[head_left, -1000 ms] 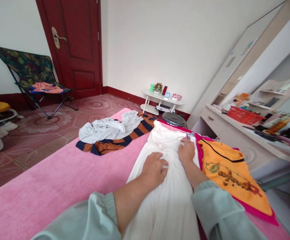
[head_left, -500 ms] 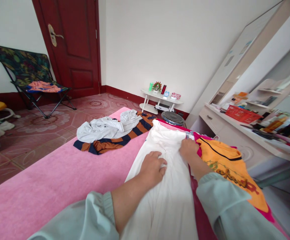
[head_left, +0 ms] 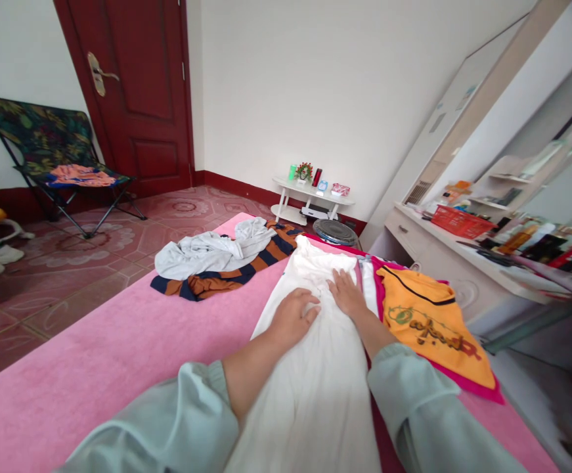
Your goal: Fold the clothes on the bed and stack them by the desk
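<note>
A long white garment, probably trousers (head_left: 310, 394), lies stretched out on the pink bed cover (head_left: 118, 368), its gathered upper end away from me. On its left half rests my left hand (head_left: 293, 320), fingers slightly bent and apart, touching the cloth. My right hand (head_left: 347, 292) lies on the upper right part, fingers spread over the fabric. To the right is an orange garment (head_left: 428, 322) with lettering, on top of magenta cloth (head_left: 492, 393). Left of the white garment sit a crumpled grey garment (head_left: 207, 253) and a striped brown and navy one (head_left: 226, 282).
A dressing table (head_left: 463, 256) with a red basket (head_left: 463, 222) and bottles stands close on the right. Beyond the bed are a small white table (head_left: 310, 192) and a round dark-topped object (head_left: 335, 230). A folding chair (head_left: 44, 144) stands by the red door (head_left: 148, 98).
My right hand has moved left, from the white garment's right edge onto its upper middle, and its fingers have spread. My left hand stays on the cloth. The view has shifted slightly.
</note>
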`<state>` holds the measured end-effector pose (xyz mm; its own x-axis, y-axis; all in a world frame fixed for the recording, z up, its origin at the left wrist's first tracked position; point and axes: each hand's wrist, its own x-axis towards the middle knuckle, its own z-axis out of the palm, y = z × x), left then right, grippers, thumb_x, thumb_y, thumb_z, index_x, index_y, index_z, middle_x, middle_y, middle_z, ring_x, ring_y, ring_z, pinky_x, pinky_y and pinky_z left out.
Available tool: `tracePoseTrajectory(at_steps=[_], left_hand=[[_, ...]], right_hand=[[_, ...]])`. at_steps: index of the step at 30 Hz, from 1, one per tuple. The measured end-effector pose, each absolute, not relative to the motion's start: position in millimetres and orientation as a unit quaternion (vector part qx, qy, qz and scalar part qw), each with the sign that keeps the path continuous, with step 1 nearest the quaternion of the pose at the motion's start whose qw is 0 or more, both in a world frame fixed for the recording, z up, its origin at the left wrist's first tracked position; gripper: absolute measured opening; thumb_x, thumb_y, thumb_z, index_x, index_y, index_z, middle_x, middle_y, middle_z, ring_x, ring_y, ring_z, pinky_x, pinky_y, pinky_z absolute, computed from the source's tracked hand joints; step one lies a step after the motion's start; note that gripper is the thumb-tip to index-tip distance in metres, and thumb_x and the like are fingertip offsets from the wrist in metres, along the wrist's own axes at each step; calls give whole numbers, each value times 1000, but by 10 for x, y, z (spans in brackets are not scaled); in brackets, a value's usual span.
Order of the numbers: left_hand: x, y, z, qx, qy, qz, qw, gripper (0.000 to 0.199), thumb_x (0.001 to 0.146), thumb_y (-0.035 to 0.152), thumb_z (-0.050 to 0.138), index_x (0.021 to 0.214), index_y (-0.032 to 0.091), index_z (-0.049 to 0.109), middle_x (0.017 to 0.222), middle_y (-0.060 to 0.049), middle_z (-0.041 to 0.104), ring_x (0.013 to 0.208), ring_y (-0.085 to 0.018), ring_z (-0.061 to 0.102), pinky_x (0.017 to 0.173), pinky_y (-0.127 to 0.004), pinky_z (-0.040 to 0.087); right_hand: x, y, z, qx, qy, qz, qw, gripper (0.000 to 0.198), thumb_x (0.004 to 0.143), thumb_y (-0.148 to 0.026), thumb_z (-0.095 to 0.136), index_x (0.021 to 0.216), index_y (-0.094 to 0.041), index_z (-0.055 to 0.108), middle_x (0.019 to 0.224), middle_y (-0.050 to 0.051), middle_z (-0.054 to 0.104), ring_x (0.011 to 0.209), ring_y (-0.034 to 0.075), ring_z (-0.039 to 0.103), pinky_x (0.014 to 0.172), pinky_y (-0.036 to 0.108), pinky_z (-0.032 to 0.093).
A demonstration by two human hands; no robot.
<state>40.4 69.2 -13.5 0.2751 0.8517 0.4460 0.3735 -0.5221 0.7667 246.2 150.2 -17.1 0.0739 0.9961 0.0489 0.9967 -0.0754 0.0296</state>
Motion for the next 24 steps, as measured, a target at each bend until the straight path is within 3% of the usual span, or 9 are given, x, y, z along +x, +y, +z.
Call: tracePoseTrajectory(at_steps=[6,9,13,19,24], left_hand=[[371,777,-167,687,412,494,337,26,79,10,55,102,17,66,108,-7,63,104,-18,57,97,-35,43],[329,748,-162,683,413,476,370,29,78,8,54,104,14,66,112,-10,63,104,-19,57,95,-35,44],[-24,553,-113,712,366,414,432,25,76,9,58,99,13,69,102,-9,69,94,-17,63,88,-31,49],[-1033,-76,98,830,278,266,403,33,81,12,53,106,26,69,134,-4,53,124,-18,48,104,-32,36],[-1388,-478,341,867,263,168,389,39,80,15,59,114,34,66,141,-1,47,131,-22,41,107,-39,33]], right_hand=[[2351,776,-157,-689,-724,-20,26,61,96,-49,20,149,-19,17,156,12,13,143,25,12,112,46,19],[2340,332,-140,-634,-770,-17,68,57,97,-44,23,147,-15,26,154,13,19,142,24,14,113,45,19],[2422,-318,-81,-558,-820,21,125,51,97,-39,29,143,-18,36,152,10,25,142,21,17,114,44,21],[2650,-1259,97,-495,-853,108,124,48,94,-30,39,142,-30,37,151,4,31,138,21,28,113,46,27],[2636,-1590,229,-424,-891,119,113,50,90,-28,49,139,-35,41,148,4,37,136,21,32,111,46,30]])
